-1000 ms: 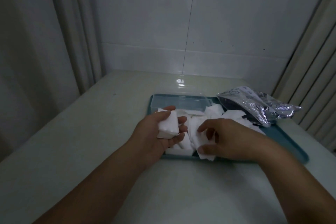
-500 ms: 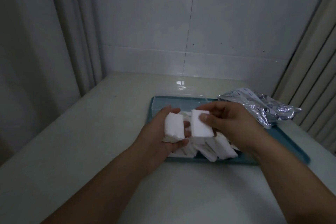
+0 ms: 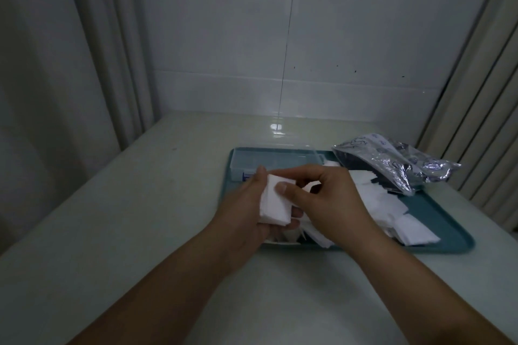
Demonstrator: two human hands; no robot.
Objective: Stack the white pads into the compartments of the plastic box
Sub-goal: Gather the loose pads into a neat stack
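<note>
1. Now the left hand [image 3: 249, 204], in the middle of the frame, holds a small stack of white pads [image 3: 276, 200]; its fingers are curled under the stack and its thumb stands up along the left side of it.
2. Just to the right, the right hand [image 3: 328, 204] meets the same stack: its thumb presses on the top pad and its fingers are bent over the far edge, so both hands are closed on the stack.
3. Under and to the right of the hands lies a teal tray [image 3: 448, 241] on the pale surface [image 3: 126, 232].
4. Many loose pads [image 3: 392, 210] are scattered over the tray, some of them overlapping, from the middle of the frame toward the lower right corner of the tray.
5. At the far left part of the tray stands the clear plastic box [image 3: 274, 161], behind the hands. Its compartments I cannot make out, because the light is dim and the plastic is transparent.
6. A crumpled silver bag [image 3: 398, 168] lies at the right of the frame, partly on the far right corner of the tray and partly over some pads.
7. Behind the surface there is a white tiled wall [image 3: 280, 50], and pale curtains hang at the left and right edges of the frame.
</note>
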